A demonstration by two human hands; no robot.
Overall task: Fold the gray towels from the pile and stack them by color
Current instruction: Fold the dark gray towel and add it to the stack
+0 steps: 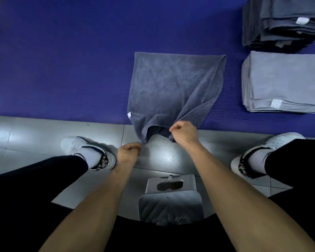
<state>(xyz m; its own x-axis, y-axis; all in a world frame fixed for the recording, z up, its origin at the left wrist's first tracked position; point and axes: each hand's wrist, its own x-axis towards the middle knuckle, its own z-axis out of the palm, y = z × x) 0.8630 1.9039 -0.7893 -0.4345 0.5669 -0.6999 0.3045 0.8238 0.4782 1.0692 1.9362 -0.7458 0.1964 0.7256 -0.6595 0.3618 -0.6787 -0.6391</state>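
From my remote seat the biggest thing in view is the ribbed blue foam mat spread over the glossy gray tile floor. On it, at the far right, sit two piles: a stack of folded dark gray towels and, just nearer, a stack of folded light gray towels, each with a white label showing.

The mid-gray terry towel I am working lies in the middle of the mat, its far part flat, its near edge lifted and bunched over the mat's border. My left hand pinches the near left corner with fingers curled together on the cloth; my right hand grips the near right corner, raised, so a fold runs diagonally up to the far right corner.

I judge this to be the first fold, just starting. The next move calls for carrying both near corners forward together and laying them square on the far corners, keeping tension even so the slack right side flattens.

Between my feet stands a small pale gray plastic stool.
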